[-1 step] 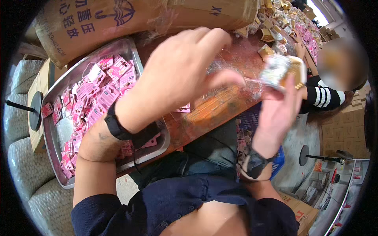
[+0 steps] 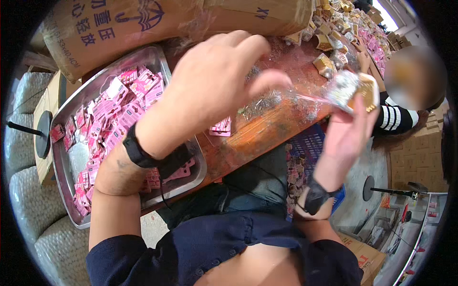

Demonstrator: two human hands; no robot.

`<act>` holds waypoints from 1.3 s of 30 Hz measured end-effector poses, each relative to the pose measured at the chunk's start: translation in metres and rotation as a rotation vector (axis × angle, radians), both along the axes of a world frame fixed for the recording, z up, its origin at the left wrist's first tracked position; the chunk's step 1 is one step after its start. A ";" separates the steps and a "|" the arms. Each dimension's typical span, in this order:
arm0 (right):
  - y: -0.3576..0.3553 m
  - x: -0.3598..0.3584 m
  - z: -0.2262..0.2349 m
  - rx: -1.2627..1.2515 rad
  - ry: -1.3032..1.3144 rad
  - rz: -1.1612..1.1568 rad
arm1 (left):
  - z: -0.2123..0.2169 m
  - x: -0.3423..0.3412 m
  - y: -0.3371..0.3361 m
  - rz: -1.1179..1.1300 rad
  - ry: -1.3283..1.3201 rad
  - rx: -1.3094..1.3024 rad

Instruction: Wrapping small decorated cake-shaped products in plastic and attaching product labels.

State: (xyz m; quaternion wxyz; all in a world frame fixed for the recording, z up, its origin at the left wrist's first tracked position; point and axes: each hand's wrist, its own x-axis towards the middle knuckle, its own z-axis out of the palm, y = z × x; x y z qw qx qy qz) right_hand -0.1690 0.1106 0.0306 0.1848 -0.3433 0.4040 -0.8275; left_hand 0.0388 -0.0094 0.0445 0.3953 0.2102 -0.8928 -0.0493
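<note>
My left hand (image 2: 212, 78) is raised over the wooden table, thumb stretched away from the curled fingers, with nothing visible between them. In my right hand (image 2: 348, 131) is a small clear plastic packet (image 2: 344, 88) with whitish contents and a gold-brown, white-edged piece (image 2: 366, 93); motion blurs its details. A wrinkled, see-through strip of plastic runs from the packet toward my left thumb; whether they touch I cannot tell. Beneath my left forearm, a metal tray (image 2: 62, 178) holds many pink printed cards (image 2: 129, 114). Another pink card (image 2: 221, 127) lies on the table near my left wrist.
A large cardboard box (image 2: 191, 21) stands along the table's far side. Many gold-and-clear packets (image 2: 324, 64) are heaped at the far right, near a co-worker's arm (image 2: 365, 59). A blue basket (image 2: 305, 143) is below the table edge. Bubble-wrapped bundles (image 2: 33, 190) line the left.
My right hand has moved a little to the right with the packet. My left hand has shifted slightly left, and its thumb has drawn back from the packet.
</note>
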 end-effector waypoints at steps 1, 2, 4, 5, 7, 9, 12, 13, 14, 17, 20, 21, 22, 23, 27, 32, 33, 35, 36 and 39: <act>0.008 -0.022 0.001 0.065 0.105 -0.097 | 0.002 0.004 -0.005 0.073 -0.142 0.081; 0.021 -0.049 -0.002 0.108 0.265 -0.113 | 0.004 0.008 -0.009 0.143 -0.283 0.161; 0.053 -0.095 -0.009 0.548 0.749 -0.162 | -0.011 0.018 -0.022 0.166 -0.393 0.220; 0.066 -0.101 -0.007 0.793 0.754 -0.015 | -0.018 0.028 -0.025 0.159 -0.537 0.233; 0.085 -0.099 -0.003 1.192 1.246 -0.106 | -0.027 0.028 -0.031 0.158 -0.720 0.231; 0.067 -0.087 -0.007 1.021 1.301 -0.320 | -0.035 0.026 -0.038 0.186 -0.653 0.189; 0.012 -0.032 -0.004 0.722 1.181 -0.310 | -0.054 0.028 -0.055 0.237 -0.635 0.174; -0.004 -0.022 -0.004 0.633 1.288 -0.242 | -0.058 0.025 -0.058 0.244 -0.678 0.202; -0.018 -0.015 -0.015 0.599 1.348 -0.178 | -0.056 0.023 -0.056 0.243 -0.682 0.200; -0.036 -0.002 -0.041 0.674 1.509 -0.114 | -0.051 0.017 -0.053 0.252 -0.743 0.294; -0.041 0.004 -0.042 0.728 1.498 -0.036 | -0.057 0.017 -0.057 0.239 -0.691 0.284; -0.042 0.005 -0.040 0.765 1.455 -0.004 | -0.057 0.017 -0.058 0.217 -0.674 0.282; -0.042 0.006 -0.039 0.763 1.456 -0.001 | -0.057 0.019 -0.058 0.196 -0.658 0.281; -0.041 0.007 -0.037 0.735 1.411 0.011 | -0.058 0.019 -0.058 0.198 -0.659 0.283; -0.040 0.007 -0.031 0.646 1.271 -0.040 | -0.048 0.017 -0.052 0.207 -0.639 0.319; -0.040 0.013 -0.025 0.477 1.182 -0.131 | -0.045 0.024 -0.058 0.097 -0.471 0.329; -0.040 0.014 -0.024 0.437 1.164 -0.134 | -0.041 0.025 -0.058 0.086 -0.415 0.347; -0.040 0.014 -0.027 0.405 1.148 -0.157 | -0.029 0.024 -0.053 0.062 -0.332 0.393; -0.040 0.015 -0.029 0.371 1.131 -0.178 | -0.029 0.022 -0.054 0.060 -0.332 0.393; -0.038 0.019 -0.031 0.277 1.101 -0.210 | -0.028 0.020 -0.057 0.055 -0.246 0.492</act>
